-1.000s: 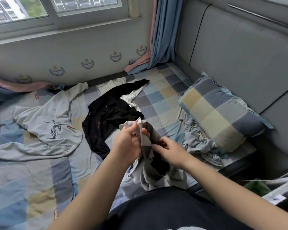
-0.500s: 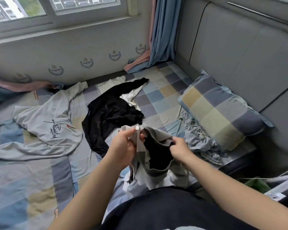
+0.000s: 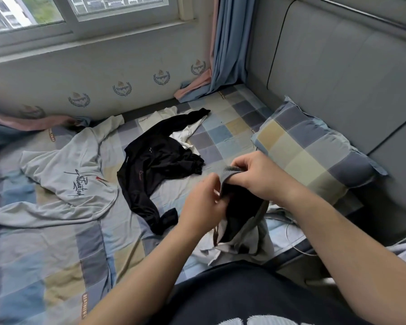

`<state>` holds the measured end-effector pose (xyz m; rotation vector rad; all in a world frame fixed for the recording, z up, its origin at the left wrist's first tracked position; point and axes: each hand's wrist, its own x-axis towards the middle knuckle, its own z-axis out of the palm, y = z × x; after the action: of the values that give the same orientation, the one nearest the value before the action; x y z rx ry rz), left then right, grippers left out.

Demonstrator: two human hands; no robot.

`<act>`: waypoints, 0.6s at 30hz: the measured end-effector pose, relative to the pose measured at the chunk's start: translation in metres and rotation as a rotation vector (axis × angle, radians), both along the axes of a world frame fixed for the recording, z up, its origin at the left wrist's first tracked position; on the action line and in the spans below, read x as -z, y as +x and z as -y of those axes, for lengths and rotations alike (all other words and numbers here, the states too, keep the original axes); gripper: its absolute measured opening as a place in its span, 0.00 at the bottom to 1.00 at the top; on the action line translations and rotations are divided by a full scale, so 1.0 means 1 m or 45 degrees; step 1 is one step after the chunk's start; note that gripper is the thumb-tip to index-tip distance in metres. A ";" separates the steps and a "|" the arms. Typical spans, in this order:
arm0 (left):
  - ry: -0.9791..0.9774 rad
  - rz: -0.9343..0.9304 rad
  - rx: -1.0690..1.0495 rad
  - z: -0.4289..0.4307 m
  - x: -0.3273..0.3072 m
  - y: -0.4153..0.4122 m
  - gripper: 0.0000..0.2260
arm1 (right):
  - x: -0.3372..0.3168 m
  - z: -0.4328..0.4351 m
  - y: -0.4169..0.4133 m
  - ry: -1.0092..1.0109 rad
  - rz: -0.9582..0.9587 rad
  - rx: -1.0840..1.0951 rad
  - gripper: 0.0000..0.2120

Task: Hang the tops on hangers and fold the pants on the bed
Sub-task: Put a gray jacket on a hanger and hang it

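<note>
A grey garment with a dark inner side (image 3: 240,221) hangs above the near edge of the bed (image 3: 56,266). My left hand (image 3: 203,204) grips its left side. My right hand (image 3: 258,175) pinches the ribbed band at its top. Its lower part bunches on the bed, and I cannot tell whether it is a top or pants. A black long-sleeved top (image 3: 155,167) lies crumpled mid-bed. A light grey top with black script (image 3: 73,184) is spread out to its left. A white garment (image 3: 185,134) peeks out from under the black one.
A checked pillow (image 3: 314,153) leans against the grey padded headboard (image 3: 338,78) on the right. Blue and pink curtains (image 3: 223,48) hang in the corner under the window. A white cable (image 3: 298,231) trails at the bed's right edge. No hangers are in view.
Both hands have lifted the grey garment higher and to the right. My right hand moved from its side up to the ribbed band at the top.
</note>
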<state>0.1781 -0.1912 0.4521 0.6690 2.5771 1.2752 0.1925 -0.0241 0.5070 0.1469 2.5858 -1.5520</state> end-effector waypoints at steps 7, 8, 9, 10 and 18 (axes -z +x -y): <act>-0.018 -0.093 -0.072 0.043 -0.001 -0.020 0.09 | 0.068 -0.009 0.031 0.583 0.194 0.208 0.10; -0.049 -0.089 -0.072 0.048 0.001 -0.020 0.09 | 0.087 -0.004 0.040 0.631 0.218 0.268 0.10; -0.095 -0.094 -0.073 0.055 0.004 -0.021 0.09 | 0.105 0.001 0.050 0.654 0.230 0.342 0.09; -0.154 -0.098 -0.077 0.062 0.006 -0.023 0.11 | 0.122 0.006 0.060 0.660 0.246 0.428 0.09; -0.498 0.020 -0.076 0.153 0.031 -0.035 0.12 | 0.146 0.066 0.107 0.424 0.198 0.738 0.14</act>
<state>0.1428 -0.3441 0.4209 0.5050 2.7349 0.7478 0.2995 -0.0897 0.3615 1.0824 2.7896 -1.1451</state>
